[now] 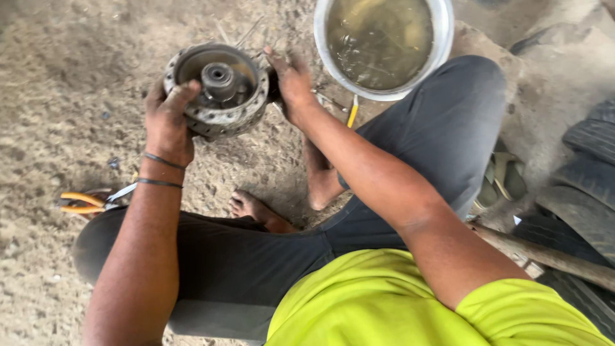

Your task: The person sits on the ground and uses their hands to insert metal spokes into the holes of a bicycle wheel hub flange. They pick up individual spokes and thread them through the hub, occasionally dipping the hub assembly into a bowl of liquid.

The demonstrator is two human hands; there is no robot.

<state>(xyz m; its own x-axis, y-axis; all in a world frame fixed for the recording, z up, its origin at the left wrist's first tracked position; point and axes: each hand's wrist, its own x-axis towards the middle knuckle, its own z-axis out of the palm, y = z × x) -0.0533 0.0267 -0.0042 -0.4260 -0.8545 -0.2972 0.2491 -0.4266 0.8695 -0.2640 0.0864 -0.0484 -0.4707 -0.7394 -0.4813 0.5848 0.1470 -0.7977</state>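
Two bare hands worked on a round metal wheel hub (218,90) that sat on the dusty ground (57,77) in front of the squatting person. The left hand (168,118) was clamped on the hub's near-left rim, thumb hooked over the top edge and fingers wrapped down the outer wall, so it was closed on the hub. The right hand (293,86) pressed against the hub's right side with fingers spread and pointing away from the person; it touched the hub's flank, but whether it truly gripped it or only steadied it could not be told from this view. The hub lay open side up, a drum-like shell with a ring of holes around its flange and a short central boss (218,77) standing upright in the middle. Two thin dark bands (161,172) circled the left wrist. Just beyond the right hand stood a metal basin (383,45) of murky yellowish liquid, close to the hub but apart from it. A small tool with a yellow handle (352,114) lay on the ground below the basin's rim, near the right wrist. Pliers with orange grips (86,202) lay on the ground beside the left knee, well apart from the hub. The person wore dark trousers (442,122) and a bright yellow-green shirt (378,301), with bare feet (256,208) tucked beneath. Worn tyres (586,192) and a wooden handle (544,253) lay to the right.
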